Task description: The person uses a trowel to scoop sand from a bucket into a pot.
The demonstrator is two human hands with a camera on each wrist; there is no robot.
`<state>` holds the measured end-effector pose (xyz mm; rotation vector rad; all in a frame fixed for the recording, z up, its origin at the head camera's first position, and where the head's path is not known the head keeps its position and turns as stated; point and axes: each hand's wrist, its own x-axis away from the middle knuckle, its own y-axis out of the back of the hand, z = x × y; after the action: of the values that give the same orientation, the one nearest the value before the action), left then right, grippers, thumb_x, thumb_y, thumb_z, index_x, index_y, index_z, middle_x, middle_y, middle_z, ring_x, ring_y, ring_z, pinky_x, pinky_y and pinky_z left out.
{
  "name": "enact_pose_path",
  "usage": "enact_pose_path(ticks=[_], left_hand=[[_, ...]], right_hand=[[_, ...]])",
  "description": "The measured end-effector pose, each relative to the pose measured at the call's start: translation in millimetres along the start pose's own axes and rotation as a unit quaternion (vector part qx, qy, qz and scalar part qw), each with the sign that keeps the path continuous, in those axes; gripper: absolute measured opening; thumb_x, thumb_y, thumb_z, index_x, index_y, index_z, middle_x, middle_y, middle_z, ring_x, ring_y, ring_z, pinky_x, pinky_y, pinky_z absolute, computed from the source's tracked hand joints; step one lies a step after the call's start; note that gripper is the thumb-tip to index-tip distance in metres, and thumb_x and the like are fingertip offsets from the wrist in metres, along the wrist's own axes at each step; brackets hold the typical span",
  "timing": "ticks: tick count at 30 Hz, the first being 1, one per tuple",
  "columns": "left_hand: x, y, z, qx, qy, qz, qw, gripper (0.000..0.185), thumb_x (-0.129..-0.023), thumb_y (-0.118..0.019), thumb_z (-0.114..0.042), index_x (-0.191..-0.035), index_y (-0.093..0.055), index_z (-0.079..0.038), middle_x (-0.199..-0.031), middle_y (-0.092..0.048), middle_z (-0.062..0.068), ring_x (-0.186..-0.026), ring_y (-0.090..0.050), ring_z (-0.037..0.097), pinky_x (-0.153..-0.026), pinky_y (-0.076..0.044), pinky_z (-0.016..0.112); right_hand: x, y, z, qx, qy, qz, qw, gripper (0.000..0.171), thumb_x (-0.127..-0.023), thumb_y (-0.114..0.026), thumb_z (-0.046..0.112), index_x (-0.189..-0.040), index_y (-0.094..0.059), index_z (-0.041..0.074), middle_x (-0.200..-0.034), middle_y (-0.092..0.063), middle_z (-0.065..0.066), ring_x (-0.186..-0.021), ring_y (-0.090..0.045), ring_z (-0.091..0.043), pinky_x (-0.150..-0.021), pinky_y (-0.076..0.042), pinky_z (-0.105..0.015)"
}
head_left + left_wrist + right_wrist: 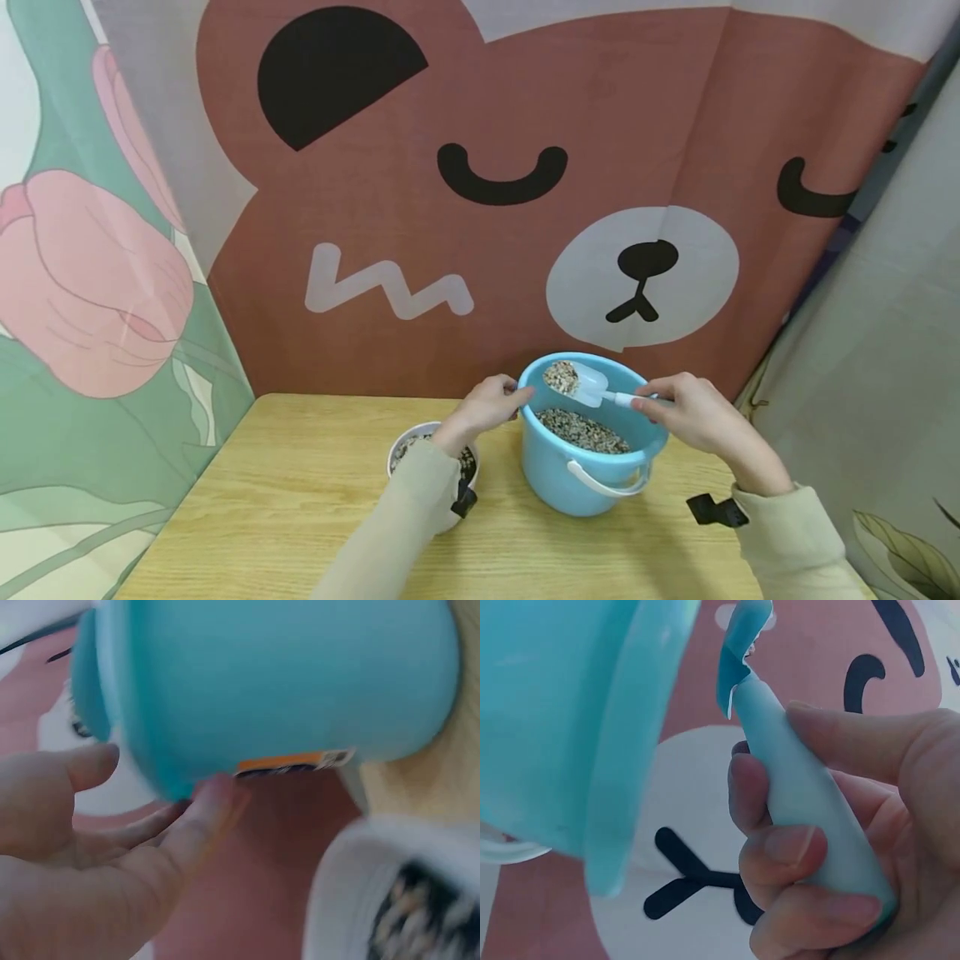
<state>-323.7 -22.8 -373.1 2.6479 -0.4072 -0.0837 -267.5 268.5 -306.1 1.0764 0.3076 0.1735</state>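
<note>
A light blue scoop carrying speckled granules is tilted over the blue bucket. My right hand grips its handle, with the fingers wrapped around it in the right wrist view. More granules lie inside the bucket. At the bucket's left rim, my left hand holds the edge between thumb and fingers, seen slightly blurred in the left wrist view. Beneath the left wrist stands a white pot with pale and dark granules, partly hidden by the hand and sleeve.
Everything stands on a light wooden table. The bucket's white handle hangs down at its front. A printed bear curtain hangs just behind the table, and a pale curtain is at the right.
</note>
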Motion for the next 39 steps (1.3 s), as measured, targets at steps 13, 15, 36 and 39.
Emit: enact_pose_path(ticks=[13, 15, 36, 39], left_hand=[[57.2, 70.8, 25.4, -0.063, -0.073, 0.012, 0.9953, 0.042, -0.1, -0.056, -0.037, -0.132, -0.057, -0.01, -0.132, -0.056, 0.007, -0.127, -0.048, 0.029, -0.101, -0.041, 0.051], [66.3, 77.7, 35.8, -0.069, -0.075, 0.011, 0.9948, 0.043, -0.1, -0.056, -0.036, -0.134, -0.056, -0.01, -0.136, -0.054, 0.008, -0.13, -0.045, 0.03, -0.102, -0.039, 0.053], [120.4, 78.6, 116.4, 0.062, -0.029, -0.019, 0.9975, 0.097, -0.084, -0.08, -0.024, -0.153, -0.018, 0.004, -0.153, -0.025, 0.028, -0.135, -0.032, 0.048, -0.104, -0.037, 0.055], [120.4, 76.5, 124.3, 0.081, -0.032, 0.009, 0.9962, 0.107, -0.08, -0.082, -0.019, -0.154, -0.008, 0.004, -0.155, -0.016, 0.031, -0.136, -0.03, 0.047, -0.107, -0.032, 0.055]], right_hand=[[-4, -9, 44, 0.006, 0.027, -0.006, 1.0, 0.028, -0.095, -0.066, 0.028, -0.112, -0.073, 0.007, -0.101, -0.071, -0.006, -0.079, -0.062, -0.016, -0.066, -0.05, -0.036], [-5, -14, 52, 0.004, 0.039, -0.009, 0.999, 0.025, -0.094, -0.067, 0.027, -0.109, -0.075, 0.008, -0.091, -0.071, -0.001, -0.071, -0.059, -0.015, -0.063, -0.048, -0.034], [7, -88, 118, 0.037, 0.075, -0.06, 0.995, 0.007, -0.089, -0.073, 0.028, -0.093, -0.077, 0.023, -0.069, -0.058, 0.018, -0.052, -0.043, -0.006, -0.048, -0.037, -0.028], [9, -97, 122, 0.048, 0.089, -0.076, 0.992, 0.007, -0.088, -0.073, 0.027, -0.092, -0.077, 0.022, -0.07, -0.059, 0.017, -0.056, -0.045, -0.004, -0.052, -0.039, -0.027]])
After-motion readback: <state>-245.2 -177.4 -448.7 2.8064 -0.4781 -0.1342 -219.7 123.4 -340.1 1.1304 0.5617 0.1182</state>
